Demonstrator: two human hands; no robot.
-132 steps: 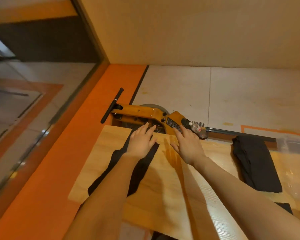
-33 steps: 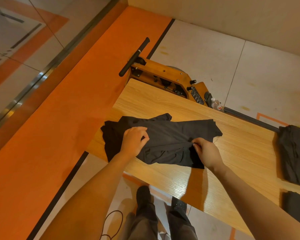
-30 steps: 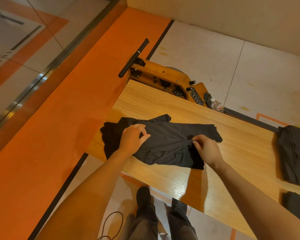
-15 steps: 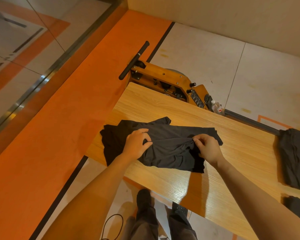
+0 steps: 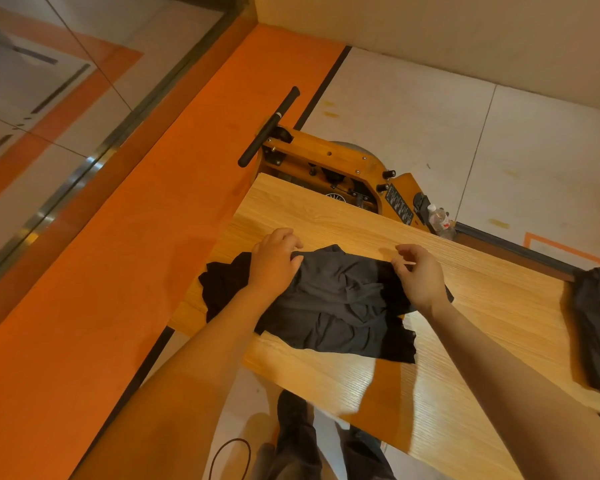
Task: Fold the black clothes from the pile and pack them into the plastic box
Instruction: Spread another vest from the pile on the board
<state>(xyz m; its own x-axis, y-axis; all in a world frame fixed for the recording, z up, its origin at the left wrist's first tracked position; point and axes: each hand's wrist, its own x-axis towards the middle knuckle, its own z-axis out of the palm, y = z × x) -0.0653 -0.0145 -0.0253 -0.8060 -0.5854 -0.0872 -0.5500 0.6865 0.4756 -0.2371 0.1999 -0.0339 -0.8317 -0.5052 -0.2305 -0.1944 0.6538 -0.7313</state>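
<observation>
A crumpled black garment (image 5: 340, 306) lies on the left end of the wooden table (image 5: 482, 306), one dark part hanging over the left edge. My left hand (image 5: 274, 263) pinches the garment's far left edge with curled fingers. My right hand (image 5: 418, 275) pinches its far right edge, thumb and fingers closed on the fabric. More black clothes (image 5: 598, 327) sit at the table's right end, cut by the frame. The plastic box is out of view.
Behind the table stands a yellow-orange machine (image 5: 343, 168) with a black handle bar (image 5: 269, 128), and a small plastic bottle (image 5: 439, 221) beside it. An orange floor strip (image 5: 136, 237) runs along the left. My legs and shoes (image 5: 298, 441) are below the table's near edge.
Both hands have moved from the garment's near side to its far edge and taken hold there. The fabric is more bunched in the middle.
</observation>
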